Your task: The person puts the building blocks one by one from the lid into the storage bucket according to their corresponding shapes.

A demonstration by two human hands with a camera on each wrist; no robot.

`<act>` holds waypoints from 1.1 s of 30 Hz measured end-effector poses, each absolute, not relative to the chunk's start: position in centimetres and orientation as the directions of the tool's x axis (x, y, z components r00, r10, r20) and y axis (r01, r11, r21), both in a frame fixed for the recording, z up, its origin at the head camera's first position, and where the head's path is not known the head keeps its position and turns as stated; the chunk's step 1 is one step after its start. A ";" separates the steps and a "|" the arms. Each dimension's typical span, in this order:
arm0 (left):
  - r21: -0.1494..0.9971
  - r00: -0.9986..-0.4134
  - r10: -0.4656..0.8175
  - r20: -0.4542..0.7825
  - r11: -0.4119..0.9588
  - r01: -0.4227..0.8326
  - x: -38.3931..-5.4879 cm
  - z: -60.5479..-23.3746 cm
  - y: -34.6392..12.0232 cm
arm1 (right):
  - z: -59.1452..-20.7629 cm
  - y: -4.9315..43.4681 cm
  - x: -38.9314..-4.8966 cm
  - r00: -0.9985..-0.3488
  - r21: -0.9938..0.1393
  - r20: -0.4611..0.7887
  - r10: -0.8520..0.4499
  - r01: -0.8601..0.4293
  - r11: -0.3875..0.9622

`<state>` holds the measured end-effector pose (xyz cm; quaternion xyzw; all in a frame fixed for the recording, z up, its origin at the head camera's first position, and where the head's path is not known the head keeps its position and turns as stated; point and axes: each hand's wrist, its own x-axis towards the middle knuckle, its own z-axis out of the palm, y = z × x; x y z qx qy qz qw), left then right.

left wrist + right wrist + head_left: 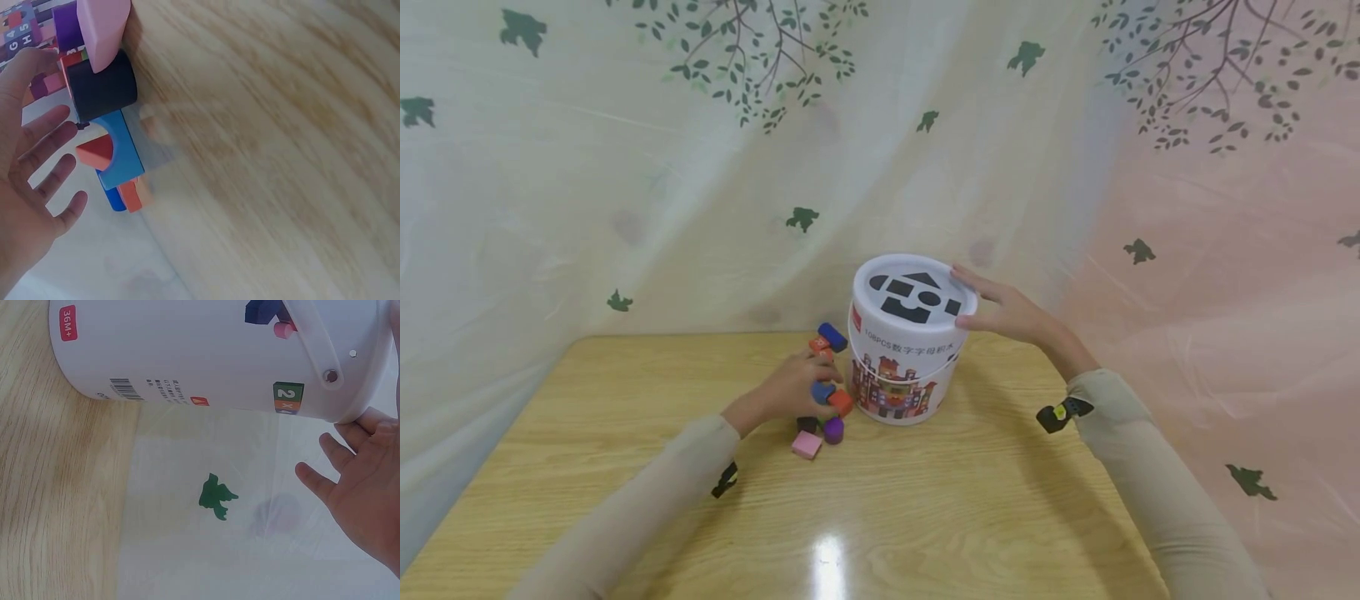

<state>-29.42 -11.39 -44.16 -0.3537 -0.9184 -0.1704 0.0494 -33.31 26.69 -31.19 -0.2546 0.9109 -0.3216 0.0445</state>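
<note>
The right hand (1011, 312) rested, fingers extended, on the lidded white cylindrical bucket (904, 350) printed "108PCS数字字母积木".
The bucket stood upright on the wood-grain table (940, 508), its red label (68, 323) reading "36M+"; beside it, the left hand (793, 387) spread loosely, empty, at small red, blue, black, purple and pink blocks (840, 403).

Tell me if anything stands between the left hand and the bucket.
Yes: a blue block and a red block lie between the left hand and the bucket, the red one nearer the bucket.
</note>
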 end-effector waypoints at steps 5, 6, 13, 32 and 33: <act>0.261 -0.755 0.627 0.191 0.709 0.655 -29.3 -44.2 -10.9 | -31.1 26.6 -33.2 -0.870 -0.614 0.077 -0.486 -0.425 0.665; 0.263 -0.759 0.625 0.185 0.713 0.651 -29.3 -44.1 -10.8 | -31.1 26.6 -33.2 -0.871 -0.614 0.076 -0.486 -0.425 0.665; 0.242 -0.770 0.617 0.162 0.732 0.637 -29.2 -43.9 -10.4 | -31.0 26.6 -33.2 -0.867 -0.617 0.081 -0.492 -0.431 0.658; 0.243 -0.773 0.610 0.174 0.734 0.634 -29.8 -44.6 -10.3 | -31.1 26.7 -33.1 -0.857 -0.619 0.100 -0.505 -0.451 0.643; 0.247 -0.773 0.610 0.175 0.733 0.634 -29.8 -44.7 -10.3 | -31.1 26.7 -33.1 -0.856 -0.619 0.102 -0.507 -0.453 0.641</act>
